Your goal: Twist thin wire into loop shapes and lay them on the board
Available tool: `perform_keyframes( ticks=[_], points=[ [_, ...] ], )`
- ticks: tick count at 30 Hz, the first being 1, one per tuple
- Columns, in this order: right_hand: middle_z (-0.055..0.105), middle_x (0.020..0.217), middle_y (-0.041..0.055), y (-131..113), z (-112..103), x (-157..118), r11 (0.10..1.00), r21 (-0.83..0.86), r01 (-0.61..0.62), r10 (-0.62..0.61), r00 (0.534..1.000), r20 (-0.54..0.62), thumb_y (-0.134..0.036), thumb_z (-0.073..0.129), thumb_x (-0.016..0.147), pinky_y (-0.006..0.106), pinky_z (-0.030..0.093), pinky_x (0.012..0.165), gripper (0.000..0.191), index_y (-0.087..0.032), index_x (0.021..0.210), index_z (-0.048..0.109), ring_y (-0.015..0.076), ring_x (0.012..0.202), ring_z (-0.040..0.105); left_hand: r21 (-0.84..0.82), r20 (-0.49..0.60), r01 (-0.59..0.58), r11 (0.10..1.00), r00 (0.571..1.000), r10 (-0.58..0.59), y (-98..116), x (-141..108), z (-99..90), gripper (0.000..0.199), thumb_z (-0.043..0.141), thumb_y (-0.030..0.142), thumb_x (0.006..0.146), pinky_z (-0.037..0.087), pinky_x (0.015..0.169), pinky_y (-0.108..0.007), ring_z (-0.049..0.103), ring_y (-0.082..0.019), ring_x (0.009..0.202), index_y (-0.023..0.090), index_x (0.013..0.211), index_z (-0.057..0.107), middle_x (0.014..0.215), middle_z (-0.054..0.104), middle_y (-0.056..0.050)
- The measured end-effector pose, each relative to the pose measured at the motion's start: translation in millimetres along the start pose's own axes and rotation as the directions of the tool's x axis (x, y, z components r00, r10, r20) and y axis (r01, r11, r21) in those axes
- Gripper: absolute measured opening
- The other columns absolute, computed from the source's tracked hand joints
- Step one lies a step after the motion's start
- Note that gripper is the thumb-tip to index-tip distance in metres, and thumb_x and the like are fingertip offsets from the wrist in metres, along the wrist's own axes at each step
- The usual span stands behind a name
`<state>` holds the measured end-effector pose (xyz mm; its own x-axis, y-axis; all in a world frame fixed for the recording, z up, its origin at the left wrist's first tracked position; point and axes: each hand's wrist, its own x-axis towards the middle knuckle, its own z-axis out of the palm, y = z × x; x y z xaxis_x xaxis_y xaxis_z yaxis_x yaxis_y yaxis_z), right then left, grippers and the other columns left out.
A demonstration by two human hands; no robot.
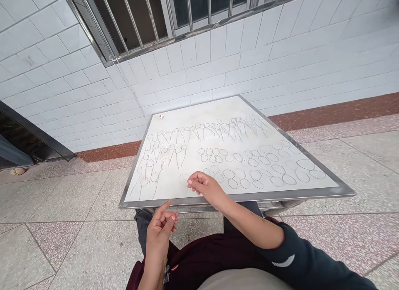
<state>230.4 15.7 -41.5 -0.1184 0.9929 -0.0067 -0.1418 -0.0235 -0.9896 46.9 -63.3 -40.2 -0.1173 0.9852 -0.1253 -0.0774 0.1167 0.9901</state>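
White tiled wall (202, 70) and speckled floor (102, 194) surround a pale, metal-edged tabletop (199, 201), where rows of thin, dark rings (229, 170) lie, some touching or overlapping, with long-tailed loops (177, 157) along the far side and at the left. Near the front edge, the right hand (207, 188) has thumb and forefinger pressed together, seemingly on the rim of a faint loop (179, 180); the other fingers curl in. The left hand (160, 232) is just off the near edge, thumb close to the fingertips; whether it pinches anything, I cannot tell. Something this fine probably bends easily, so a light pinch right at the rim should suit it better than a squeeze across the circle. Keeping the wrist high likely stops the forearm from dragging neighbouring rings out of line.
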Motion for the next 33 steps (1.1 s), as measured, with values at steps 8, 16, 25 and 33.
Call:
perform_keyframes(
  ticks=[8,16,25,33],
  points=[
    [0.069,0.088,0.0026,-14.3,-51.7,90.7,0.936,-0.343,-0.078,0.002,0.976,-0.216,-0.032,0.053,0.084,0.025,0.044,0.065,0.014,-0.019,0.086,0.059,0.0132,0.075,0.06,-0.046,-0.008,0.142,0.989,0.99,-0.142,-39.1,-2.9,-28.6,0.056,0.081,0.041,0.059,0.041,0.048,-0.02,0.053,-0.011,0.056,0.017,0.108,0.066,0.07,0.066,-0.003],
    [0.06,0.112,0.0076,-15.9,-64.5,164.0,0.775,-0.565,-0.285,0.169,0.954,-0.249,-0.033,0.054,0.092,0.038,0.052,0.081,0.028,-0.015,0.114,0.057,0.0181,0.094,0.061,-0.018,-0.023,0.191,0.981,0.981,-0.191,-55.0,-14.2,-30.9,0.058,0.08,0.05,0.056,0.038,0.044,-0.02,0.054,-0.013,0.054,0.018,0.102,0.068,0.065,0.065,-0.004],
    [0.058,0.118,0.0084,-12.8,-74.1,185.7,0.655,-0.663,-0.362,0.198,0.929,-0.312,-0.032,0.053,0.092,0.039,0.052,0.083,0.028,-0.017,0.116,0.056,0.0188,0.098,0.06,0.01,0.019,0.235,0.972,0.972,-0.235,-70.1,-7.5,-29.1,0.061,0.081,0.053,0.052,0.036,0.043,-0.019,0.052,-0.012,0.053,0.017,0.1,0.067,0.065,0.065,-0.005],
    [0.065,0.1,0.0051,-15.5,-91.4,160.4,0.623,-0.745,-0.24,-0.001,0.952,-0.307,-0.031,0.039,0.097,0.027,0.048,0.062,0.026,-0.02,0.111,0.057,0.0153,0.08,0.062,0.012,0.04,0.235,0.972,0.971,-0.235,-79.0,-5.9,-29.4,0.057,0.08,0.051,0.057,0.038,0.044,-0.019,0.053,-0.012,0.055,0.017,0.101,0.067,0.066,0.065,-0.005]
  ],
)
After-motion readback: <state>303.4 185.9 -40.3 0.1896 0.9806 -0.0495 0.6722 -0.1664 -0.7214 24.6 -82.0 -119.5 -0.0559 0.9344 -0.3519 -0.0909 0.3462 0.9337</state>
